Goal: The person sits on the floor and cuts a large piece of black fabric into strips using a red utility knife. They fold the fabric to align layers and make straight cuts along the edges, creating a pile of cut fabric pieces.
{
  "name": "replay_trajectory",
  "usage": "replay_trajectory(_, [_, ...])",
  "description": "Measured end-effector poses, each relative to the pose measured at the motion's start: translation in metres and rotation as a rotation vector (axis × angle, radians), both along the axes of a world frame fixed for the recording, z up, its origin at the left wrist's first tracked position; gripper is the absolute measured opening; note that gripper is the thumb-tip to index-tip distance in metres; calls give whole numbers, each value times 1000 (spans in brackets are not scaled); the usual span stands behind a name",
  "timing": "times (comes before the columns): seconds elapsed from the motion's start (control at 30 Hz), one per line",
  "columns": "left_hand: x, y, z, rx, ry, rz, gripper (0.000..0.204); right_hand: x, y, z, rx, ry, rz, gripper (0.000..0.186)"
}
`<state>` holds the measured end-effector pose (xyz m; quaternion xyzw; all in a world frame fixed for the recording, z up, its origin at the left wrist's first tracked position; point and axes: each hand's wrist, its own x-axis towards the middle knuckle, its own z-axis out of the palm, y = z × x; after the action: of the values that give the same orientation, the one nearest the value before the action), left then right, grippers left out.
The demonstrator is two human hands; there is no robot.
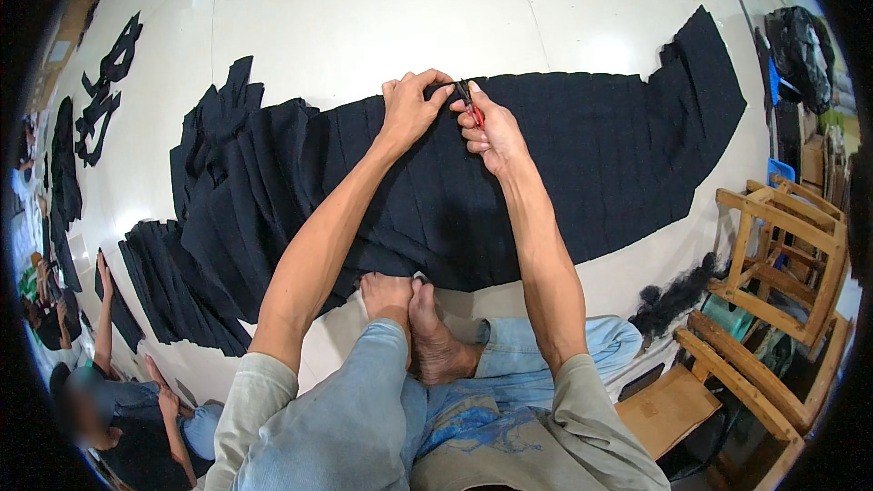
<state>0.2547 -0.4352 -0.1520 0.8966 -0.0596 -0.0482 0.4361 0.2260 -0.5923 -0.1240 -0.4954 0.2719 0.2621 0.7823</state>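
Note:
A long piece of black fabric [582, 155] with stitched lines or folds lies across the pale floor in front of my feet. My left hand [414, 112] pinches its far edge between thumb and fingers. Close to the right of it, my right hand [494, 132] is closed around small thread snips [476, 112] with red on the handle. The dark blades point at that same edge, between the two hands. Whether they touch the cloth I cannot tell. The fabric lies fairly flat on the right and bunches into loose folds on the left.
Wooden stools [782, 255] stand at the right, beside a heap of black thread scraps [677, 295]. Black cut pieces [97, 127] lie on the floor at the left. Another person [136, 418] sits at the lower left. A black plastic bag [802, 50] rests at the far right.

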Motion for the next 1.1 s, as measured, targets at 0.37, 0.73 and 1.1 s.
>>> replay_trajectory(0.37, [0, 2, -1, 23, 54, -36, 26, 2, 2, -10, -29, 36, -34, 41])
replay_trajectory(0.73, [-1, 4, -4, 1, 4, -87, 23, 14, 2, -12, -119, 57, 7, 35])
replay_trajectory(1.1, [-4, -1, 1, 72, -24, -40, 25, -10, -26, 3, -107, -104, -113, 48])
